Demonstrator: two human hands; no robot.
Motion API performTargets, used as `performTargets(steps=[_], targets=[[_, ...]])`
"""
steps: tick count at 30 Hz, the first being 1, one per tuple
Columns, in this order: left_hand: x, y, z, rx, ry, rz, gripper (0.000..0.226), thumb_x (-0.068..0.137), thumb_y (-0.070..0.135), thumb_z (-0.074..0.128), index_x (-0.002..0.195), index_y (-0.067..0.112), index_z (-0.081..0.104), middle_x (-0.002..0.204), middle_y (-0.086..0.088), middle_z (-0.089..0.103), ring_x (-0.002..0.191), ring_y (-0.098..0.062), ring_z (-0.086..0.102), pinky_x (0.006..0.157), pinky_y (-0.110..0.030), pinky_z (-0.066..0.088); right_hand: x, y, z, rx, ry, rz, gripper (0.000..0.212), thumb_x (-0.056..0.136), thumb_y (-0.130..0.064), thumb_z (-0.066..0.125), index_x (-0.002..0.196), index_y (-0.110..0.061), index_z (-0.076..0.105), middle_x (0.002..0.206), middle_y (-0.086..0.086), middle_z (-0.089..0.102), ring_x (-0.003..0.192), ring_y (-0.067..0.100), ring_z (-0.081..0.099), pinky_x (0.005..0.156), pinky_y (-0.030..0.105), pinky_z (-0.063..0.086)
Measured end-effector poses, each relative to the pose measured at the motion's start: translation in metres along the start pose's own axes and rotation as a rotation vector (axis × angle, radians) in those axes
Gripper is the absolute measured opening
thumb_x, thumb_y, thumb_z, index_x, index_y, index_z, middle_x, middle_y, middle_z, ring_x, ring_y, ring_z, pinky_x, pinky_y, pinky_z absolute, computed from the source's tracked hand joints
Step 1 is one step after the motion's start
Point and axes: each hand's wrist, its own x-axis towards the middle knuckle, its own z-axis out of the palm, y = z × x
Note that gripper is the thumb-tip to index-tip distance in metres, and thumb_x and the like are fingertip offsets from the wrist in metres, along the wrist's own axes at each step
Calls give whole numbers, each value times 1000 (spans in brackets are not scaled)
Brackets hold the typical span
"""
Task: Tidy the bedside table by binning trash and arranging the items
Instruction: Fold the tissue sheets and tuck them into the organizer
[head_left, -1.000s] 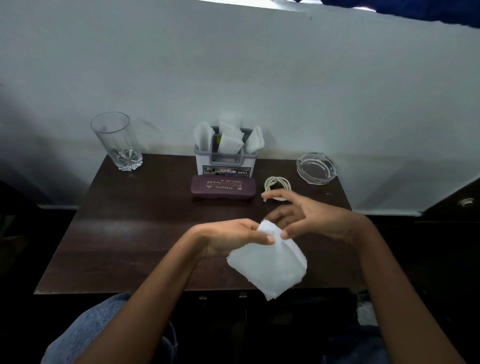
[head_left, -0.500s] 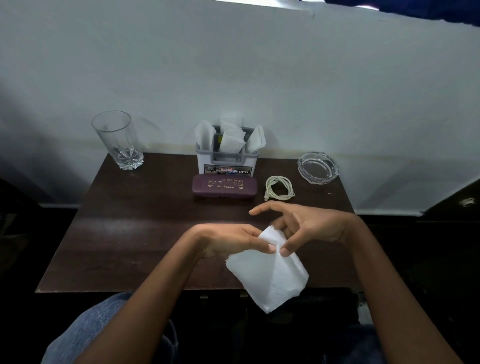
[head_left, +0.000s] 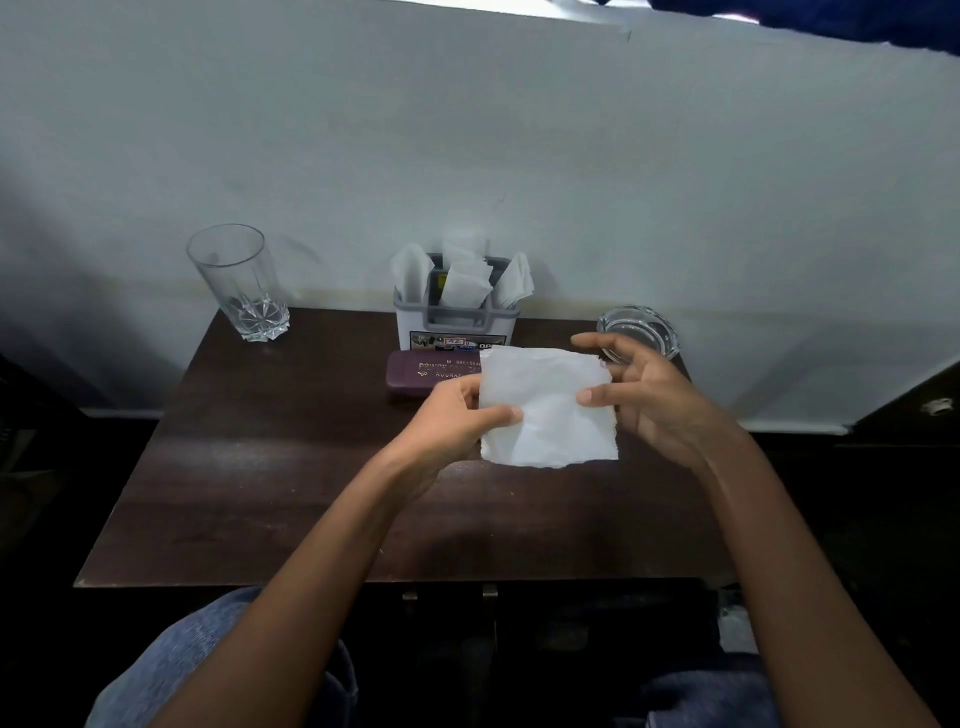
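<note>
A white tissue (head_left: 545, 405) is held up flat above the middle of the dark wooden bedside table (head_left: 260, 493). My left hand (head_left: 457, 415) pinches its left edge between thumb and fingers. My right hand (head_left: 639, 395) holds the right edge with the thumb on the front, the other fingers spread behind. The tissue hides the right end of a maroon glasses case (head_left: 426, 376) and the coiled white cable behind it. A grey-and-white holder (head_left: 454, 327) stuffed with white tissues stands at the back centre against the wall.
An empty cut-glass tumbler (head_left: 239, 283) stands at the table's back left corner. A clear glass ashtray (head_left: 641, 330) sits at the back right, just beyond my right fingers. My knees in jeans (head_left: 208, 665) are below the table's front edge.
Both hands rose and moved away from me with the tissue. It hung crumpled below the hands near the front edge; now it is spread flat and upright, covering the cable.
</note>
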Motion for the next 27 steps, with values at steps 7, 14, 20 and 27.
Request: performTargets(steps=[7, 14, 20, 27], targets=[[1, 0, -4, -115, 115, 41, 28, 86, 4, 62, 113, 12, 59, 114, -6, 67, 101, -20, 66, 75, -29, 59, 7, 0, 10, 158, 112, -32, 54, 73, 26, 49, 109, -14, 56, 90, 10, 67, 78, 21, 66, 61, 30, 56], [1, 1, -3, -185, 125, 35, 22, 87, 1, 61, 100, 18, 61, 111, -5, 67, 100, -21, 66, 76, -31, 59, 9, 5, 20, 226, 184, -17, 42, 75, 19, 54, 99, -15, 58, 93, 10, 67, 83, 22, 64, 64, 33, 56], [0, 3, -1, -286, 104, 30, 20, 89, 0, 56, 97, 17, 63, 104, -4, 67, 96, -19, 65, 64, -25, 59, 13, 8, 24, 206, 263, -58, 36, 72, 22, 55, 84, -12, 61, 82, 4, 69, 78, 20, 64, 64, 33, 56], [0, 5, -2, -233, 136, 66, 31, 90, -5, 48, 77, 13, 70, 108, -8, 65, 99, -23, 63, 60, -20, 56, 9, 6, 26, 49, 230, -187, 49, 79, 21, 42, 51, -12, 63, 80, 8, 71, 87, 28, 66, 62, 32, 52]])
